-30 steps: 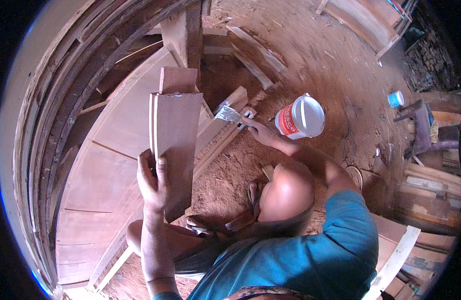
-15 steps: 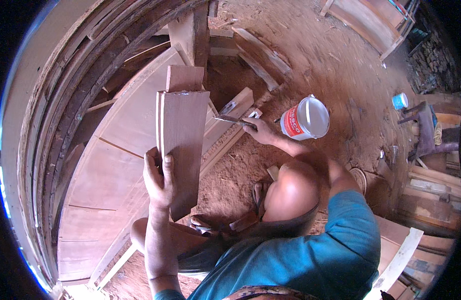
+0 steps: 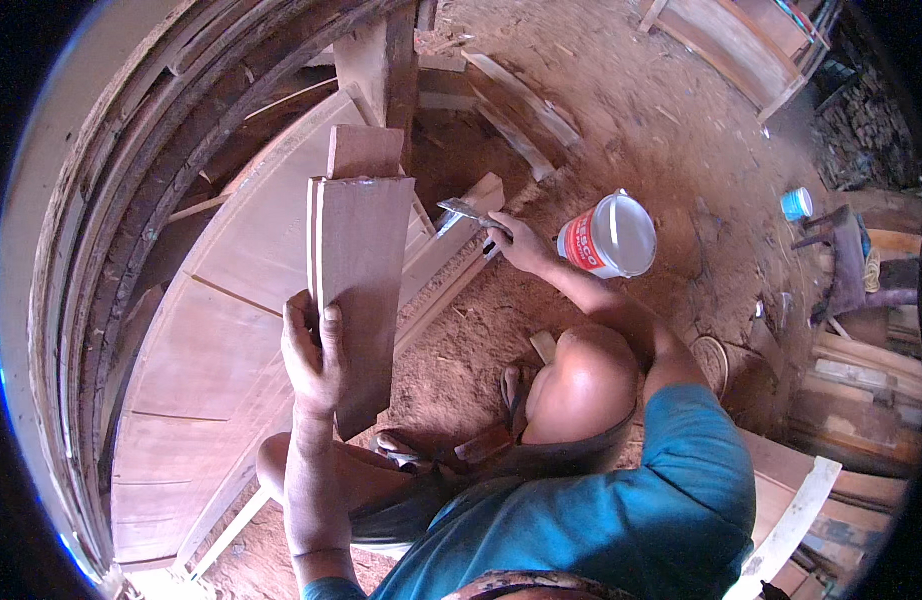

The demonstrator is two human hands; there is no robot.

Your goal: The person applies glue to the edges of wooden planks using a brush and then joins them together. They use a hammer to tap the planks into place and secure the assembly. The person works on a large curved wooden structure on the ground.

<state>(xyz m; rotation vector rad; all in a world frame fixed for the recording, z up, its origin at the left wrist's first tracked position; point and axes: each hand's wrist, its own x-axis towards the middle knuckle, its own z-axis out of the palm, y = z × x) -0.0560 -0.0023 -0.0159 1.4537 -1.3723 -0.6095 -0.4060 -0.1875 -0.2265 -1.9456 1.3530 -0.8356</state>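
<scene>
The left hand, at centre left of the frame, is closed around the lower edge of a reddish wooden panel piece, thumb across its face, holding it upright and slightly tilted; a paler line runs along its top edge. Compared with a second ago, the panel sits a little lower and nearer the middle of the frame, and its grip is unchanged. The right hand, upper centre, pinches the handle of a flat metal blade tool; it has drawn back from the open white bucket with a red label toward the panel's top, which suggests the tool is being carried from bucket to panel edge. Bucket and right hand are near but apart. Below the panel lies a large curved wooden door frame, filling the left of the frame on the sawdust-covered floor. Its rail edge passes just under the tool. Open room exists between panel and bucket; the right of the frame is crowded with stacked boards, a small blue cup, and a plank at lower right.
</scene>
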